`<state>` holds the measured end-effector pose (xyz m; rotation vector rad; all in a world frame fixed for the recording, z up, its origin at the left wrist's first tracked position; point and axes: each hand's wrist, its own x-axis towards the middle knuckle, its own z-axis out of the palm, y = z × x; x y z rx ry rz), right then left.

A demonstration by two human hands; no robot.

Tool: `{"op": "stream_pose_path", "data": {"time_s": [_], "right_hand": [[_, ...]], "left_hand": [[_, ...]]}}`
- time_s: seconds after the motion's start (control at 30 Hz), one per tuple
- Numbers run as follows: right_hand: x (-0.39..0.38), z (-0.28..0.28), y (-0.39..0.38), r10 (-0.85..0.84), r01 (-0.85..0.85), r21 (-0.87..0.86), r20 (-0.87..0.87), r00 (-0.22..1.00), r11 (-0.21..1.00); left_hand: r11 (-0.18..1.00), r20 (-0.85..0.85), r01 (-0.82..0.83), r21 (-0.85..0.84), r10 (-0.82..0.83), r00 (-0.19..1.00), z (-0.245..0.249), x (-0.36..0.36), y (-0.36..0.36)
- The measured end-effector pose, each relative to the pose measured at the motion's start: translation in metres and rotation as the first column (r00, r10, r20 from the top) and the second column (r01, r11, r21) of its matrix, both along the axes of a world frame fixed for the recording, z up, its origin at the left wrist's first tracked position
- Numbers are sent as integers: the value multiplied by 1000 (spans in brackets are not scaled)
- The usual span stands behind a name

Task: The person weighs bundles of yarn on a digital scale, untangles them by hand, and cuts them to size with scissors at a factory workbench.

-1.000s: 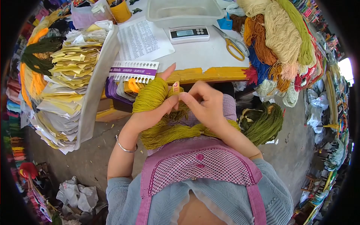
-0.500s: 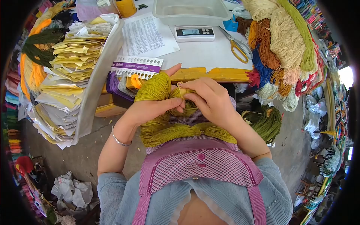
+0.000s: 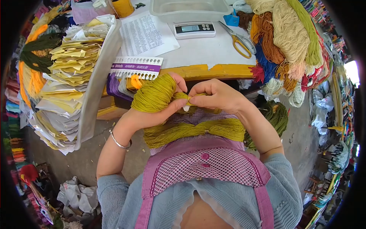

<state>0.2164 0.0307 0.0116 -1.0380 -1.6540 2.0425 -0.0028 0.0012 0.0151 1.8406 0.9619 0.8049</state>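
Note:
A thick skein of olive-green thread is held over the lap. My left hand is wrapped round it, thumb toward the middle, fingers partly hidden behind the thread. My right hand pinches the narrow part of the skein, its thumb and fingertip meeting the left thumb tip. A small white bit shows just below the fingertips. Across the apron lies another olive-green bundle, tied near its right part.
On the table stand a digital scale, scissors, a plastic tub and a printed sheet. A thread card lies at the front edge. A bin of papers is at left, with coloured skeins piled at right.
My left hand has curled its raised finger inward and tipped the skein left. My right hand has turned and flattened, its pinch shifting slightly right along the thread.

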Motion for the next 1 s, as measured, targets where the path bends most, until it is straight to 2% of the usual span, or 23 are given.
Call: {"op": "stream_pose_path", "data": {"time_s": [0.03, 0.1, 0.13, 0.17, 0.23, 0.3, 0.37, 0.43, 0.5, 0.53, 0.57, 0.63, 0.67, 0.7, 0.73, 0.77, 0.8, 0.83, 0.87, 0.9, 0.93, 0.97, 1.0], "right_hand": [[0, 0, 0, -5, 5, 1, -3, 1000, 1000], [-1, -3, -1, -18, 7, -126, -89, 996, 992], [-2, -5, -2, -24, 12, -126, -94, 995, 992], [-2, -6, -2, -28, 4, -168, -142, 989, 986], [-3, -7, -2, -40, -2, -209, -196, 980, 978], [-3, -8, -1, -31, -42, -279, -252, 967, 959], [-3, -14, 1, -18, -62, -283, -273, 962, 957], [-6, -14, 0, -11, -76, -281, -298, 954, 957], [-10, -6, -4, -23, 33, 69, -150, 988, 997], [-11, -10, -5, -32, 44, 75, -155, 987, 996], [-13, -17, -6, -44, 81, 218, -171, 984, 973], [-14, -15, -10, -66, 130, 479, -147, 987, 868], [-15, -16, -9, -73, 138, 485, -150, 986, 864], [-18, -19, -8, -107, 190, 685, -162, 981, 704], [-19, -21, -8, -135, 224, 838, -180, 974, 497], [-19, -19, -7, -135, 231, 848, -189, 973, 476], [-20, -19, -7, -137, 233, 849, -190, 972, 474], [-21, -22, -6, -192, 262, 870, -197, 961, 418], [-22, -24, -5, -247, 286, 889, -205, 947, 359], [-24, -28, -4, -250, 285, 891, -204, 947, 353], [-26, -32, -3, -298, 302, 898, -206, 932, 320], [-27, -34, -2, -349, 312, 908, -206, 914, 281], [-28, -31, -3, -419, 300, 879, -130, 899, 371]], "left_hand": [[999, 64, 14, 43, -17, 998, -1, 0, 1], [993, 52, 53, 104, -59, 997, -2, -3, 4], [983, 42, 87, 163, -95, 995, -2, -5, 6], [982, 36, 95, 162, -102, 994, 2, -5, 5], [993, -21, 120, 14, -119, 993, 11, -6, -2], [992, 2, 111, 52, -111, 994, 11, -3, -1], [929, -95, 188, 320, -165, 982, 1, -6, 5], [942, -108, 166, 293, -140, 984, -4, -6, 1], [953, -70, 16, 303, 6, 998, -4, -5, -4], [966, -41, -29, 259, 41, 998, -3, -4, -7], [964, -47, -18, 264, 31, 998, -4, -3, -11], [960, 19, -253, 120, 253, 967, -8, 1, -18], [946, 80, -315, 72, 310, 947, -11, 6, -21], [948, 80, -310, 78, 304, 949, -14, 9, -20], [918, 92, -373, 133, 363, 927, -18, 10, -19], [881, 108, -436, 185, 422, 900, -22, 13, -17], [882, 212, -459, 103, 431, 877, -26, 18, -16], [883, 214, -457, 105, 429, 877, -28, 20, -15], [882, 221, -471, -4, 461, 860, -29, 21, -13], [872, 225, -478, -111, 490, 842, -31, 22, -11], [851, 182, -517, -89, 525, 832, -33, 22, -8], [836, 200, -513, -194, 545, 814, -32, 22, -7], [819, 225, -493, -294, 561, 797, -32, 22, -4]]}}
